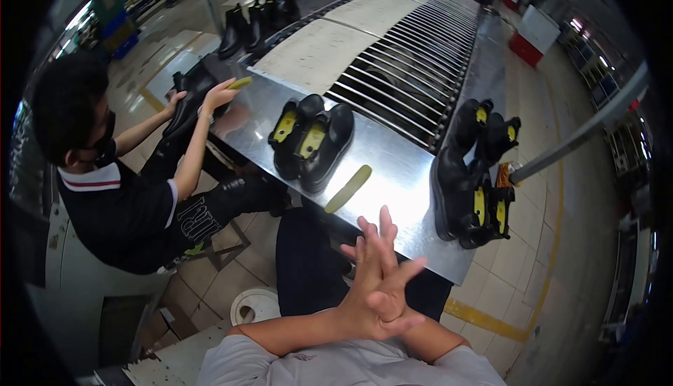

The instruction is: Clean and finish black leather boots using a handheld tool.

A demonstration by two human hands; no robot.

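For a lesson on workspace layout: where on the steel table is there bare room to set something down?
The steel table is bare between the middle shoe pair and the right-hand boots, apart from a loose yellow insole. Its far left end, by the co-worker's hand, and the right end are crowded.

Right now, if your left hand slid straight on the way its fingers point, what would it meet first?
Probably the near edge of the metal table, then the loose yellow insole lying on it. The left hand is pressed against the right hand; depth is unclear.
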